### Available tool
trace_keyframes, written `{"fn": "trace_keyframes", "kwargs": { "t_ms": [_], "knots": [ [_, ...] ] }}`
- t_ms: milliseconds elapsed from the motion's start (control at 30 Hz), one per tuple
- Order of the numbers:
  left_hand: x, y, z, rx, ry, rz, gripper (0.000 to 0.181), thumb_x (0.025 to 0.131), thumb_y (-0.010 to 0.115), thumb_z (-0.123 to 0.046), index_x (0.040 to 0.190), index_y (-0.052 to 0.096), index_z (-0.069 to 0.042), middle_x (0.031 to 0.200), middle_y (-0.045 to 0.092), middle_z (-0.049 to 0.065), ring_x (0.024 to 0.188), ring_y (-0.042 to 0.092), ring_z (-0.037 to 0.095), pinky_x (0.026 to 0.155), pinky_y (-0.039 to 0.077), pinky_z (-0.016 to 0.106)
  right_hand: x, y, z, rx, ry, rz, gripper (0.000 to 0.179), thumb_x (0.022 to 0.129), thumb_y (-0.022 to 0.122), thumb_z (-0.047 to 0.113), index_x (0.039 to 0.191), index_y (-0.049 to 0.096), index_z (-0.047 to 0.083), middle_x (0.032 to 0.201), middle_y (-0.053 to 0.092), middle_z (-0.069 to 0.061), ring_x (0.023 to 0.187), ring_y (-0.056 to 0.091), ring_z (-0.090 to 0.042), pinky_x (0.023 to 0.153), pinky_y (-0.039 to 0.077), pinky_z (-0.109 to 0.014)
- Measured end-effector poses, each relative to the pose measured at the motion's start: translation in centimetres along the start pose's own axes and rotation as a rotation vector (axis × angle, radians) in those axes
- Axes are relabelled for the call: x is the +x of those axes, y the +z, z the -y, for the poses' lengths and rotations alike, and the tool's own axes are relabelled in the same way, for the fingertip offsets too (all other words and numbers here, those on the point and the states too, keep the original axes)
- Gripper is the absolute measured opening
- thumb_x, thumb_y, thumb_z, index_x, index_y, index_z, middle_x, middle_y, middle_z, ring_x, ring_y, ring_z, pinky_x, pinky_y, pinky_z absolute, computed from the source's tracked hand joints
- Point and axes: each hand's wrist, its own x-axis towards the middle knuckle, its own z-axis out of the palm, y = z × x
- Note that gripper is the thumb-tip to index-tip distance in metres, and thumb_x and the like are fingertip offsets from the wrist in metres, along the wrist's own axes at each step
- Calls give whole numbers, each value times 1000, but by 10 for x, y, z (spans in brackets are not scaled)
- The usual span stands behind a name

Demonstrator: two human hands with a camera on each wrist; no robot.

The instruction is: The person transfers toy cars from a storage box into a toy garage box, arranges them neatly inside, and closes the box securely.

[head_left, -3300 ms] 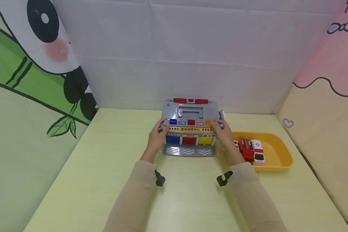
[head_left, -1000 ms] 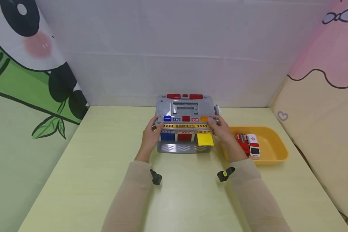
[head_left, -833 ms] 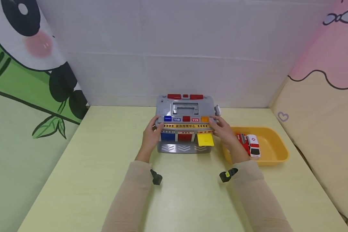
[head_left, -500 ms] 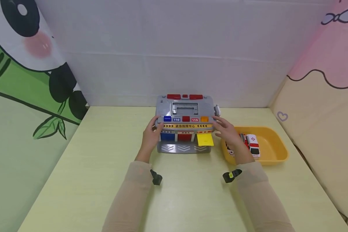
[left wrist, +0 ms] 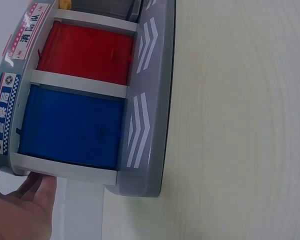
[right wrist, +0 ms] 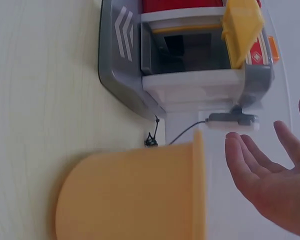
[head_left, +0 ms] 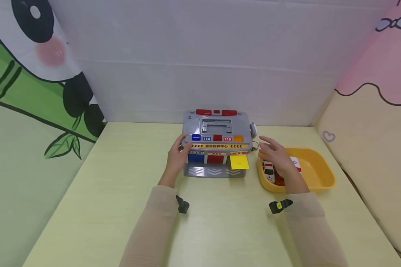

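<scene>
Pale tabletop (head_left: 227, 226) bears a toy station (head_left: 217, 146), left grip (head_left: 175, 161) clasping it, right grip (head_left: 280, 161) apart; only head view shows toy cars (head_left: 269, 171).

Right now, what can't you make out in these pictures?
Head view: most of the red vehicle is hidden by the right hand.
Head view: the inside of the toy station's right bay is hidden by its yellow door.
Right wrist view: the tray's contents are hidden by its wall.
Left wrist view: the left hand is cut off by the picture's edge.
</scene>
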Motion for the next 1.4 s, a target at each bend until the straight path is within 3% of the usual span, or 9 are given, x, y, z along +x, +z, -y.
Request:
{"fn": "trace_keyframes", "kwargs": {
  "t_ms": [400,633,733,933,1133,1400],
  "knots": [
    [0,0,0,-1,-11,-3,44,100,52,-38,143,45,-32,146,45,7,130,44,31,102,39,52,-14,-31,-4,-77,-48,32,64,103,49,36,152,27,3,147,33,-30,126,43,-45,105,34,-53],
    [1,2,2,-2,11,-1,43,101,52,-38,143,45,-32,145,46,6,128,47,30,101,41,50,-21,-45,-7,-112,-83,37,62,104,47,35,151,27,-1,144,35,-33,102,58,-9,103,36,-52],
    [1,3,3,1,21,-3,43,101,52,-38,143,45,-32,145,46,7,126,48,30,100,42,50,-23,-50,-10,-120,-68,37,64,103,47,38,151,27,1,144,34,-34,100,58,-5,103,36,-52],
    [2,4,4,3,9,-7,43,101,51,-39,142,45,-33,144,47,6,127,47,30,100,42,51,-24,-59,-18,-112,-70,40,63,104,45,37,151,26,0,144,33,-34,100,58,-4,103,36,-52],
    [2,3,4,-1,8,-1,43,101,52,-39,143,45,-33,144,47,7,126,47,30,100,42,51,-26,-65,-24,-118,-76,32,64,104,46,37,150,26,-2,145,33,-34,111,58,-20,104,34,-55],
    [1,2,2,1,-3,-5,44,101,52,-40,144,45,-32,147,44,6,130,44,31,102,40,51,-30,-74,-30,-154,-50,1,63,104,46,35,149,28,-4,141,36,-36,111,57,-23,100,43,-42]
  ]
}}
